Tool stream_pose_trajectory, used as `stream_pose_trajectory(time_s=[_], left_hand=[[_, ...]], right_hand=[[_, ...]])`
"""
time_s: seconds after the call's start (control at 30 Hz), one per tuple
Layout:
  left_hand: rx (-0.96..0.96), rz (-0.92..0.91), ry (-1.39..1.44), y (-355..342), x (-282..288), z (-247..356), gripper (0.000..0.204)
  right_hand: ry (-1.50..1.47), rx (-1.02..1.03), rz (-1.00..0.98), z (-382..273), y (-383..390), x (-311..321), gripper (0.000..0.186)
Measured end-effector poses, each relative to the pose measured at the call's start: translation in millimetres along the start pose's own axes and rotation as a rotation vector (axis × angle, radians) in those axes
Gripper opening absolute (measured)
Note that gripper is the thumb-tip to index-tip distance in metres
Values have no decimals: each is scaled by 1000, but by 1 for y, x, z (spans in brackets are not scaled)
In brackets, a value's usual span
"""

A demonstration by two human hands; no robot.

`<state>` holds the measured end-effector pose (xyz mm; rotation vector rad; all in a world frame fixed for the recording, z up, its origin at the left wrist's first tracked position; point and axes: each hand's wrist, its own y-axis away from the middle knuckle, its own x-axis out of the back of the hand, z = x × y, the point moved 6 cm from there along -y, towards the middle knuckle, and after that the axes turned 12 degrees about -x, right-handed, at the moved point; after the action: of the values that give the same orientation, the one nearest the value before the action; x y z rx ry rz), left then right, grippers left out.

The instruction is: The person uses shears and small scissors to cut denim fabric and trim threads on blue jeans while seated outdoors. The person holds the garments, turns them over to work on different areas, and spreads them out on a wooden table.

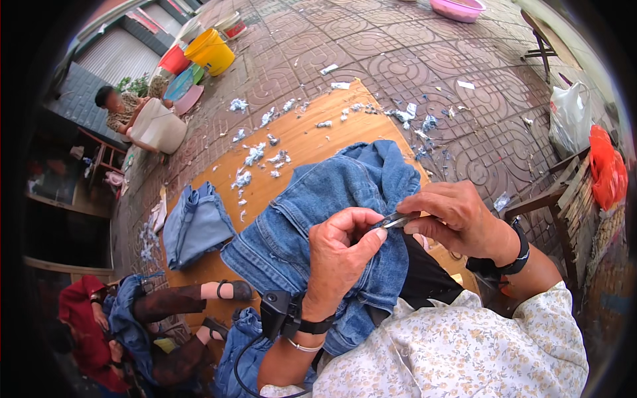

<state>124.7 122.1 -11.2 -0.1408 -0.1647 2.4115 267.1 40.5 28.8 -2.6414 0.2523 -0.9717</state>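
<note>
A blue denim garment (318, 199) lies bunched over my lap and the wooden board. My left hand (342, 249) is closed, thumb and forefinger pinching a small edge of the denim. My right hand (454, 215) grips small dark thread snips (397, 220), their tips right at my left fingertips. Fingers partly cover the spot where blades and cloth meet. A folded light-blue denim piece (196, 225) rests on the board, left of the garment. More denim (239, 345) lies near my left forearm.
Scraps of pale thread and lint (255, 156) litter the wooden board (312, 142) and paving. A person in red (83, 331) sits at lower left with denim; another sits behind a white bucket (158, 126). A wooden chair (557, 205) with bags stands at right.
</note>
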Motion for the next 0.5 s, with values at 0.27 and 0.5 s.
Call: stream_pose_trajectory(time_s=[0.27, 0.5], left_hand=[[-20, -32, -96, -1, 1, -3, 9], [-5, -52, -118, -1, -1, -3, 9]], right_hand=[[-54, -70, -163, 9, -8, 1, 17], [-158, -151, -272, 18, -12, 0, 18]])
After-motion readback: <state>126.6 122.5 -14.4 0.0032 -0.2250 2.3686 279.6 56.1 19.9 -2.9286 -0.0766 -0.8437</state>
